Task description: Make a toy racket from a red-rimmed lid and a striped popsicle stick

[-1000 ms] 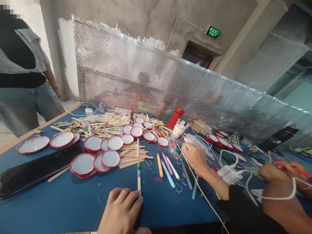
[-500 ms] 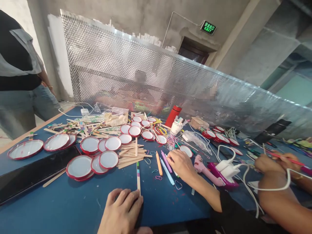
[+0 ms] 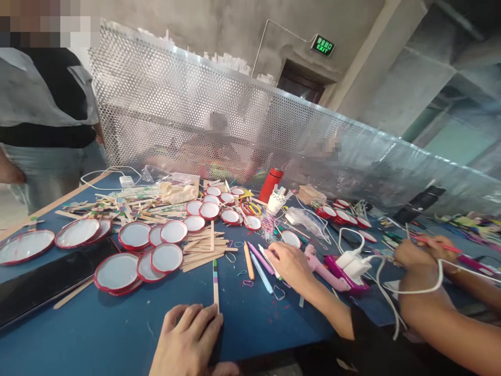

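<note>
My left hand (image 3: pixel 188 342) lies flat on the blue table (image 3: pixel 97 334) at the near edge, fingers stretched out and holding nothing. Its fingertips sit by the near end of a striped craft stick (image 3: pixel 215 282). My right hand (image 3: pixel 290 265) reaches in from the right in a black sleeve. Its fingers curl down onto a white marker (image 3: pixel 267 257) among several coloured markers (image 3: pixel 254 263). A pink glue gun (image 3: pixel 326 269) lies just right of that hand.
Several red-rimmed white lids (image 3: pixel 166 257) and a heap of wooden sticks (image 3: pixel 203 248) cover the middle. A black slab (image 3: pixel 43 284) lies at the left. A co-worker's hands (image 3: pixel 410 255) hold a red pencil, with a white cable (image 3: pixel 415 290) across one wrist. A person (image 3: pixel 47 120) stands far left. Perforated metal screen (image 3: pixel 235 130) behind.
My right hand has drawn back from the plastic bag by the paper cup to the markers, uncovering the pink glue gun. My left hand has stayed put. The view has shifted.
</note>
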`<state>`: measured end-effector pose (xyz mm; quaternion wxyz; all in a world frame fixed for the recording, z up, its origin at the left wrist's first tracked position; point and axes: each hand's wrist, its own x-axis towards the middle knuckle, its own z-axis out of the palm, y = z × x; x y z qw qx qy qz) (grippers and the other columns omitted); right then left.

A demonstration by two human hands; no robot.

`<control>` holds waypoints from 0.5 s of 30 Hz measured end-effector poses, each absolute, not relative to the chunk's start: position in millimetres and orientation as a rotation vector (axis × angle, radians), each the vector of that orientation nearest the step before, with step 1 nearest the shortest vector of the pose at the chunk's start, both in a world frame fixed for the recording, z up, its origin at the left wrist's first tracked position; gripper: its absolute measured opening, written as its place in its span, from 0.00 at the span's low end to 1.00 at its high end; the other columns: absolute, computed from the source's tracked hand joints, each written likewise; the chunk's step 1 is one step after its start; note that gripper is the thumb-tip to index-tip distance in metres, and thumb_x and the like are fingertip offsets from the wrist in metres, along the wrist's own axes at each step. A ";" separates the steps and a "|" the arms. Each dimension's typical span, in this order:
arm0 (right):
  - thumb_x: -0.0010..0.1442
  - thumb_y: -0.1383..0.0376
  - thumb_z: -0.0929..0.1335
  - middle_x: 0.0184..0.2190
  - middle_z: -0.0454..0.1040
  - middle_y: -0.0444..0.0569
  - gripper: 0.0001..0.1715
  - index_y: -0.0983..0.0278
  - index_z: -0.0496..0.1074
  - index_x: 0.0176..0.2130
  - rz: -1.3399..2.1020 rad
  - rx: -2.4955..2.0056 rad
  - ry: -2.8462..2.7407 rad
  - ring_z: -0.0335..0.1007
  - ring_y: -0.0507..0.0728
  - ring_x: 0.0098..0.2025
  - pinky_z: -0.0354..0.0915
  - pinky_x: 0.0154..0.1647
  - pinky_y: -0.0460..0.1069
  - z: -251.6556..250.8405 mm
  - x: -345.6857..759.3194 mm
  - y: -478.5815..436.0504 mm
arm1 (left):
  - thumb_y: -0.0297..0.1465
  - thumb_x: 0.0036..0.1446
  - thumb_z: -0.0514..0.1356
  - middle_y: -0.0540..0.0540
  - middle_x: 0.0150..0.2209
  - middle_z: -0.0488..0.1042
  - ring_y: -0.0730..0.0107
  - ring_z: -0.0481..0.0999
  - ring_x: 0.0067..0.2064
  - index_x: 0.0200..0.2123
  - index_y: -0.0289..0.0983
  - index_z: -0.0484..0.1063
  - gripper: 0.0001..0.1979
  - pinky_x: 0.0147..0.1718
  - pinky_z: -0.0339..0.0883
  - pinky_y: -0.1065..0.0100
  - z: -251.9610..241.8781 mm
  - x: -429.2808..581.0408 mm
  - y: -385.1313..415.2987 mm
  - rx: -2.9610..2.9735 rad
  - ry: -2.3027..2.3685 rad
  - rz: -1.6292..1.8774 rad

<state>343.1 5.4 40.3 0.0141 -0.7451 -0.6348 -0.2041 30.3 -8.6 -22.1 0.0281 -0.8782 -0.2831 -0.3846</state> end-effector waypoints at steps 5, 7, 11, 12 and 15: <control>0.65 0.71 0.66 0.37 0.83 0.61 0.10 0.67 0.78 0.40 -0.773 -2.558 -1.818 0.80 0.66 0.44 0.62 0.40 0.53 53.1 391.7 -34.4 | 0.53 0.57 0.68 0.48 0.47 0.85 0.59 0.81 0.43 0.49 0.43 0.79 0.24 0.44 0.65 0.59 -14.7 24.8 -2.7 -2.779 -0.737 -1.078; 0.63 0.72 0.67 0.35 0.83 0.61 0.12 0.67 0.78 0.45 -0.737 -2.626 -1.822 0.81 0.66 0.41 0.62 0.38 0.53 50.9 409.9 -48.5 | 0.52 0.59 0.68 0.48 0.46 0.85 0.59 0.81 0.43 0.49 0.42 0.79 0.24 0.44 0.65 0.60 -10.8 24.6 -2.5 -2.785 -0.751 -1.091; 0.57 0.79 0.66 0.31 0.84 0.56 0.19 0.64 0.79 0.44 -0.581 -2.709 -1.859 0.82 0.63 0.36 0.62 0.34 0.51 38.8 434.7 -61.9 | 0.53 0.60 0.66 0.46 0.44 0.85 0.59 0.81 0.43 0.48 0.40 0.79 0.24 0.43 0.66 0.61 -3.2 28.8 -9.5 -2.795 -0.855 -1.137; 0.56 0.79 0.65 0.31 0.84 0.55 0.21 0.63 0.79 0.44 -0.550 -2.715 -1.866 0.82 0.63 0.35 0.61 0.33 0.51 35.9 439.1 -62.4 | 0.54 0.60 0.65 0.45 0.44 0.85 0.59 0.80 0.43 0.49 0.39 0.79 0.26 0.43 0.66 0.61 -1.7 30.2 -11.7 -2.797 -0.891 -1.141; 0.55 0.79 0.65 0.28 0.83 0.52 0.19 0.61 0.78 0.39 -0.488 -2.706 -1.887 0.82 0.63 0.32 0.59 0.30 0.50 29.5 450.0 -60.2 | 0.59 0.52 0.68 0.42 0.45 0.84 0.57 0.80 0.42 0.48 0.37 0.79 0.34 0.41 0.67 0.59 1.0 33.0 -16.0 -2.864 -0.939 -1.064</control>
